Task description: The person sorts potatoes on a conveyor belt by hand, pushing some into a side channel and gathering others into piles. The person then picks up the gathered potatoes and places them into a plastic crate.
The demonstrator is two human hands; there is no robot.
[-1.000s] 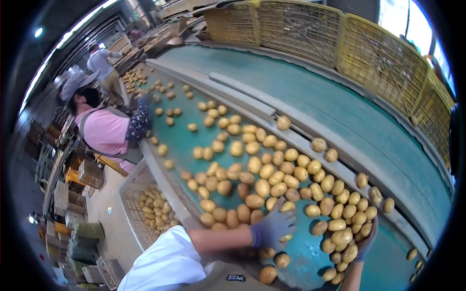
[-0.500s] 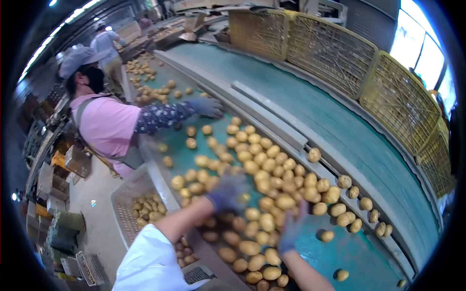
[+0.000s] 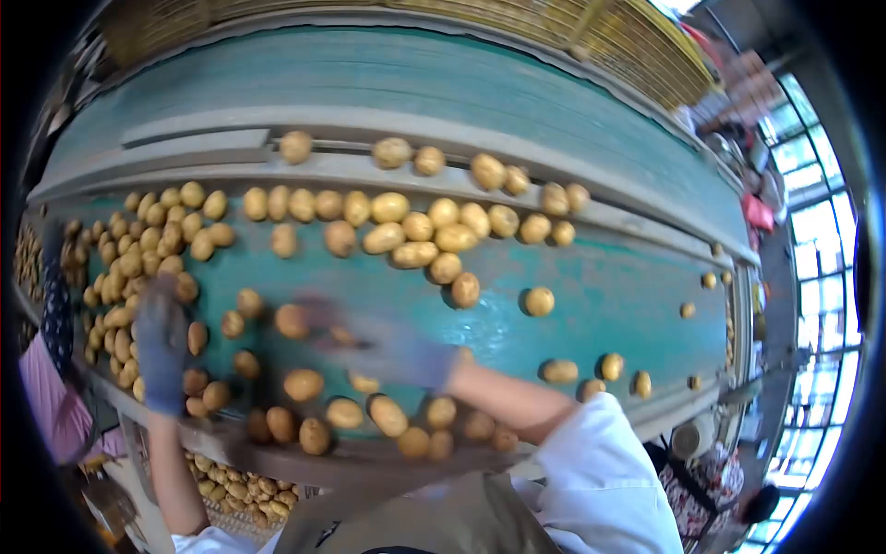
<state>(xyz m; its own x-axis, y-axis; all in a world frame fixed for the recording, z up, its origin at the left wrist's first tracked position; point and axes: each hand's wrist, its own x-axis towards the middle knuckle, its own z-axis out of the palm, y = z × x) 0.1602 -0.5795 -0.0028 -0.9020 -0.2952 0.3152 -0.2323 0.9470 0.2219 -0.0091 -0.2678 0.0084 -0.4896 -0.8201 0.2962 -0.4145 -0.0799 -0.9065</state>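
Many potatoes (image 3: 415,254) lie on the green conveyor belt (image 3: 628,300), crowded most thickly at the left. My left hand (image 3: 162,346), in a grey-blue glove, rests against the edge of that crowd with its fingers stretched away from me. Potatoes sit at its fingertips and on both sides. My right hand (image 3: 392,349), gloved the same way, is over the middle of the belt and smeared by motion. A potato (image 3: 292,320) is just beyond its fingertips; whether they touch it or grip anything cannot be made out.
A ledge (image 3: 591,208) with several potatoes on it separates this belt from a second green belt (image 3: 369,69). Yellow crates (image 3: 628,46) line the far side. Below the near edge stands a crate of potatoes (image 3: 240,489). A co-worker's pink sleeve (image 3: 55,397) shows at left.
My view has swung to the right, so the co-worker is now mostly out of frame. My hands are farther apart, and potatoes now lie scattered between them.
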